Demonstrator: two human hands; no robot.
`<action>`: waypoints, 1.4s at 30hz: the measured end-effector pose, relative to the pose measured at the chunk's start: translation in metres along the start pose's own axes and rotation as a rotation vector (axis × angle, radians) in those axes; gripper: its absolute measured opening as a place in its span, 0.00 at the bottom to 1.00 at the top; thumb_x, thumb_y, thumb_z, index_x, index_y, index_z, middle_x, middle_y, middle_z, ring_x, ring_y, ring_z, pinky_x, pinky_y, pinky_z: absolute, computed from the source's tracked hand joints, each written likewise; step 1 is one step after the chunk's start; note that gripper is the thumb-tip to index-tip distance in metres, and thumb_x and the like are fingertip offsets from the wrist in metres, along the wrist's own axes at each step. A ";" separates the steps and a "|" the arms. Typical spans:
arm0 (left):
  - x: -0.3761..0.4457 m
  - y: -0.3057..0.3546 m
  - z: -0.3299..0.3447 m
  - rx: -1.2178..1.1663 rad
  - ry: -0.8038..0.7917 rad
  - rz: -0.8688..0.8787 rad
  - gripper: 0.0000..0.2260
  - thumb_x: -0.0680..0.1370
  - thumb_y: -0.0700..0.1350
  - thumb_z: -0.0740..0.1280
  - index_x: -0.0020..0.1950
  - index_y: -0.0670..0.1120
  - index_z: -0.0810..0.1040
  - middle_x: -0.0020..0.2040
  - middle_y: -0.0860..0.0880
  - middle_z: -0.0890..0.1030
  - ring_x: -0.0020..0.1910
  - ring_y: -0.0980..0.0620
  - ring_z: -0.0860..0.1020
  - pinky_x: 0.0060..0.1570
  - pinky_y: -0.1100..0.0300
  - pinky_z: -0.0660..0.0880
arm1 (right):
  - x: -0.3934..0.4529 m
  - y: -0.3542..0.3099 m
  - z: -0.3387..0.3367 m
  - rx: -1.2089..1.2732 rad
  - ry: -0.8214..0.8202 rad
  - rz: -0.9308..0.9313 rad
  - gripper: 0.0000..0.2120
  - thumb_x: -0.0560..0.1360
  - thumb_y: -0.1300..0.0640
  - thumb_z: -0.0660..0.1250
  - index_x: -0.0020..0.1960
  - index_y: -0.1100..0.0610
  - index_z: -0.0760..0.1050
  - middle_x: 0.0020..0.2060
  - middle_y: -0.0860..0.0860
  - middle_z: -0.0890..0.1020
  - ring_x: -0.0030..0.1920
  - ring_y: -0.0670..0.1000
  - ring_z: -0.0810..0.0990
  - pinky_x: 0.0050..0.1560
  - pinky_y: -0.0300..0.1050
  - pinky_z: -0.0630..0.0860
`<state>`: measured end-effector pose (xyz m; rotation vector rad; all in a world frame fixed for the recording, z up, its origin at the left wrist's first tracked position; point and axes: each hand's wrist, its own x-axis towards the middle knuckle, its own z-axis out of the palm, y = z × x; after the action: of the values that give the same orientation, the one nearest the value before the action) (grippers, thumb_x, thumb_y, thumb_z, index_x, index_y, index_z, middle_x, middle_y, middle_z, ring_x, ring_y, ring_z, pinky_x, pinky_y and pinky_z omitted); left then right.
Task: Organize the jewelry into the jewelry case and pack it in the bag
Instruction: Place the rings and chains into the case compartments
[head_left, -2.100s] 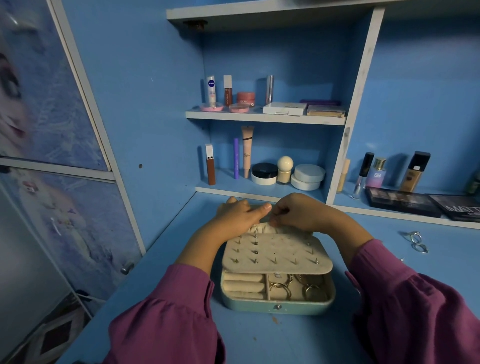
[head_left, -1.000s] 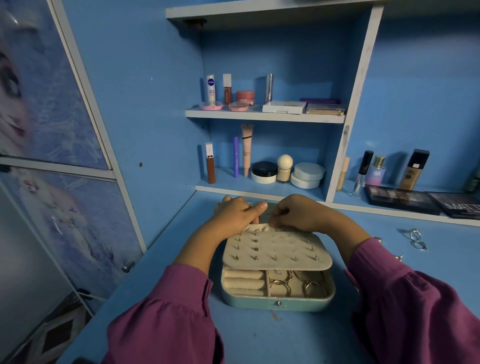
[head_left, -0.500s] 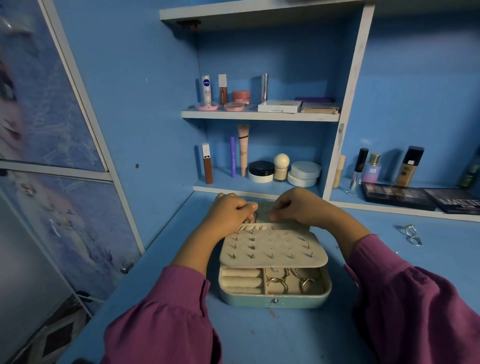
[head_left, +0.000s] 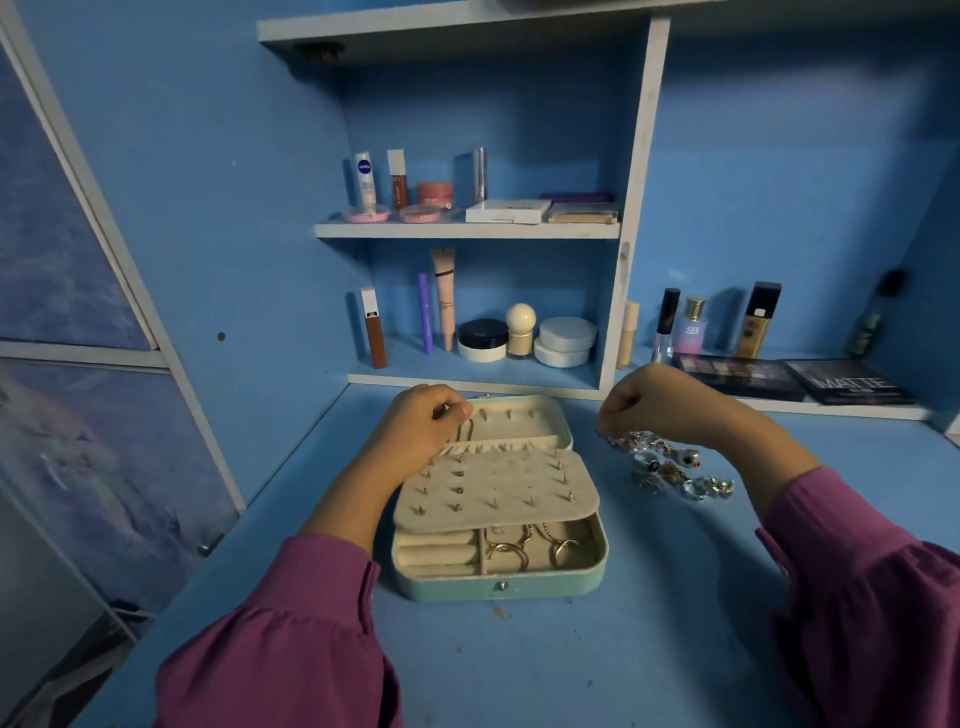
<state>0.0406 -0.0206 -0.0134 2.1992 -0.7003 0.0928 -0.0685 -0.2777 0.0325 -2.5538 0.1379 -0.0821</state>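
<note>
An open mint-green jewelry case (head_left: 498, 588) lies in the middle of the blue table. Its cream stud flap (head_left: 493, 488) carries several earrings and covers most of the tray. Gold rings (head_left: 509, 552) lie in the tray's front compartment, beside cream ring rolls (head_left: 436, 553). My left hand (head_left: 418, 428) pinches a thin chain (head_left: 466, 431) at the left side of the lid's pocket. My right hand (head_left: 662, 402) is to the right of the case, fingertips pinched on the left end of a pile of silver jewelry (head_left: 672, 467) on the table.
Shelves behind the case hold cosmetics: tubes, jars (head_left: 482, 339) and flat compacts (head_left: 506, 210). Bottles (head_left: 756, 319) and dark palettes (head_left: 737, 376) sit on the ledge at the back right. Wardrobe doors (head_left: 78, 260) stand at the left.
My right hand has left the case lid and swung right to the jewelry pile. My left hand has stayed at the lid with the chain.
</note>
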 end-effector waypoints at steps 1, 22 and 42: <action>-0.001 0.001 -0.001 0.010 -0.013 0.001 0.04 0.79 0.46 0.65 0.45 0.51 0.78 0.47 0.51 0.79 0.48 0.53 0.77 0.49 0.60 0.73 | -0.003 0.002 -0.001 -0.008 -0.013 0.013 0.02 0.70 0.58 0.74 0.41 0.52 0.84 0.36 0.42 0.84 0.36 0.38 0.81 0.39 0.35 0.74; -0.022 0.025 0.011 0.062 0.017 0.065 0.10 0.80 0.48 0.64 0.50 0.44 0.81 0.45 0.48 0.78 0.45 0.52 0.76 0.47 0.58 0.73 | -0.018 0.022 -0.023 -0.283 -0.099 0.184 0.05 0.70 0.57 0.74 0.45 0.57 0.84 0.39 0.48 0.84 0.40 0.47 0.80 0.49 0.46 0.78; -0.020 0.023 0.010 -0.115 0.160 -0.020 0.12 0.80 0.47 0.63 0.49 0.39 0.81 0.45 0.43 0.82 0.46 0.45 0.80 0.50 0.48 0.76 | -0.022 0.015 -0.015 -0.357 -0.096 0.218 0.15 0.74 0.52 0.69 0.46 0.65 0.82 0.41 0.56 0.83 0.36 0.53 0.78 0.40 0.46 0.76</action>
<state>0.0107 -0.0308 -0.0098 2.0627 -0.5800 0.2106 -0.0926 -0.2957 0.0363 -2.8712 0.4260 0.1626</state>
